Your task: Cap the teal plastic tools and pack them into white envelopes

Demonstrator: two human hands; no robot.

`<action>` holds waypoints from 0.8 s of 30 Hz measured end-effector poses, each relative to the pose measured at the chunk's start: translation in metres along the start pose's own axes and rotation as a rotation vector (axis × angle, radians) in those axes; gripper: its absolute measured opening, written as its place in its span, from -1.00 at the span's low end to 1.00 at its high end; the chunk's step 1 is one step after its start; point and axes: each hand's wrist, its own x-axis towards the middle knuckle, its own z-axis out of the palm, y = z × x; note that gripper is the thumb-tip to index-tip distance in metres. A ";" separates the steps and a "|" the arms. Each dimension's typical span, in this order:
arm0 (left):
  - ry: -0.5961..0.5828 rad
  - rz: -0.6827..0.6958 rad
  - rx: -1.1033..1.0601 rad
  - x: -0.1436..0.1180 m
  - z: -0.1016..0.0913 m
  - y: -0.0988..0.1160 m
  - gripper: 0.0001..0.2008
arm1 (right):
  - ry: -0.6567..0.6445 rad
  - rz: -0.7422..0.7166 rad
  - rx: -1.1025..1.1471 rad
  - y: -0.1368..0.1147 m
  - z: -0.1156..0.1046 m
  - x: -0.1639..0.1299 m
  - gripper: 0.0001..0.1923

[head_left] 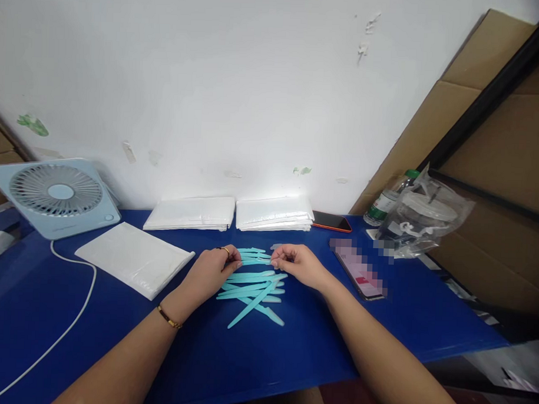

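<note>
A: White wall behind, scuffed and patched; blue table (255, 355) in front, cardboard leaning at the right.

B: And on the table?

A: Loose heap of thin teal sticks (253, 287) at the centre, lying crossed over one another. Fan (57, 197) far left with a white cable trailing forward. Flat white bags: one pile (135, 259) near the fan, two stacks (192, 213) (273, 213) against the wall. Two phones (333, 222) (359, 270) to the right, then a bottle (387, 200) and a clear pouch (421, 216).

B: Hands?

A: Left hand (214, 271) and right hand (298, 265) both resting at the far edge of the heap, fingertips facing each other. Each grip pressed together around the ends of a few sticks at the top of the heap, seemingly one small bundle pinched from both sides. Exact count hidden by the fingers.

B: Handling?

A: Probably very light, thin moulded plastic, fairly stiff but springy along the length. Smooth, so likely to slide on each other and fan out of a loose pinch. Hard to lift flat off the table; easier raised by a tapered tip. Not fragile, though a sharp bend might crease or snap one.

B: Best place to hold?

A: Near the ends for squaring up a bundle; around the middle, thumb against fingertips, for carrying several without splaying.
</note>
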 end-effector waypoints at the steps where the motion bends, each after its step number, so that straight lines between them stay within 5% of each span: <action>1: -0.010 0.010 0.001 0.000 0.001 0.002 -0.84 | -0.006 -0.005 -0.007 -0.001 0.002 0.000 -0.81; 6: -0.088 0.051 0.059 0.000 0.003 0.002 -0.80 | -0.027 -0.022 -0.117 -0.003 -0.006 -0.003 -0.78; 10: 0.035 0.075 0.224 0.003 0.004 -0.011 -0.80 | 0.218 -0.071 -0.401 0.008 -0.034 -0.004 -0.86; 13: 0.064 0.061 0.304 0.007 0.006 -0.021 -0.80 | 0.258 -0.065 -0.565 0.019 -0.047 -0.003 -0.88; 24: 0.038 -0.002 0.293 0.008 0.006 -0.019 -0.85 | 0.125 -0.153 -0.841 0.019 -0.018 0.011 -0.92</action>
